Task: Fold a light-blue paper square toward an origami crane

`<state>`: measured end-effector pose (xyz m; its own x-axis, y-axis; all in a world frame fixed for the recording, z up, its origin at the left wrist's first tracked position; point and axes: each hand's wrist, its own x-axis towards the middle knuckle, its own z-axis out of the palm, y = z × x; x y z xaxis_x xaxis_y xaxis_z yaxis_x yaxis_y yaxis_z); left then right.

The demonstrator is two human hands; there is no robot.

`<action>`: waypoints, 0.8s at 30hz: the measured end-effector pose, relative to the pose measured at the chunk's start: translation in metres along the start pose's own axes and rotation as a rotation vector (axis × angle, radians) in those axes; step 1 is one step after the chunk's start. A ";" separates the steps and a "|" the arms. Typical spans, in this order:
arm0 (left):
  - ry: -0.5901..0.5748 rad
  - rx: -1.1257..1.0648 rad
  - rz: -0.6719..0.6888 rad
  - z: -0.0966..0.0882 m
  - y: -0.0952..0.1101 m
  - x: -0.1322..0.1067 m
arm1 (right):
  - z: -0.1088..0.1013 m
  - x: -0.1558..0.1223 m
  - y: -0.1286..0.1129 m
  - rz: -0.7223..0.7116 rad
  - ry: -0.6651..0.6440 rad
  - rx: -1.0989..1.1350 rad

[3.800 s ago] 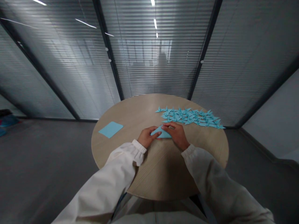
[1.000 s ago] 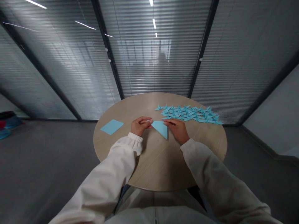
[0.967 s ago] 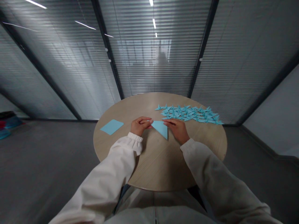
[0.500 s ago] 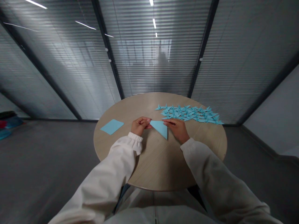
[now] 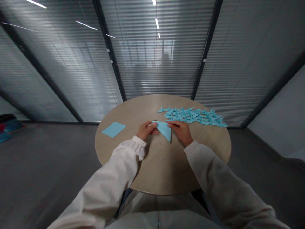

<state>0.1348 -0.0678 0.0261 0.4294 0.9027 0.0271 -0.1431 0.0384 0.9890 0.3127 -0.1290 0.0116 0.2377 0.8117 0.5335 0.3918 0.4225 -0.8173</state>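
A light-blue sheet of origami paper (image 5: pixel 165 129), folded into a triangle, is held between my two hands above the middle of the table. My left hand (image 5: pixel 147 129) pinches its left corner, thumb on top and fingers beneath. At the upper right corner, my right hand (image 5: pixel 181 131) grips the paper between thumb and fingertips. One point of the triangle hangs toward me. Several folded paper cranes (image 5: pixel 195 115) in the same blue stand in rows just beyond my right hand. To the left of my left hand lies a flat stack or sheet of blue paper (image 5: pixel 113 129).
The round wooden table (image 5: pixel 164 171) has its near edge close to my body. Behind it rise glass partitions with blinds (image 5: pixel 157 79) and dark frames. Blue and red items (image 5: pixel 9 125) sit on the floor at far left.
My left hand has shifted slightly right and now covers more of the triangle's left corner, its thumb lying on the paper. My right hand stays nearly in place.
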 end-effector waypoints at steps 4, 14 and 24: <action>-0.116 0.009 -0.100 0.009 -0.008 -0.003 | 0.001 -0.002 -0.003 -0.045 0.013 -0.032; -0.071 0.046 -0.021 0.010 -0.009 -0.004 | 0.003 -0.003 -0.005 -0.067 0.028 -0.039; -0.228 0.027 -0.118 0.015 -0.014 -0.008 | 0.005 -0.005 -0.008 -0.062 0.061 0.007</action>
<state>0.1471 -0.0818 0.0138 0.6322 0.7725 -0.0597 -0.0572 0.1234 0.9907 0.3041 -0.1339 0.0145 0.2669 0.7577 0.5955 0.4015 0.4743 -0.7835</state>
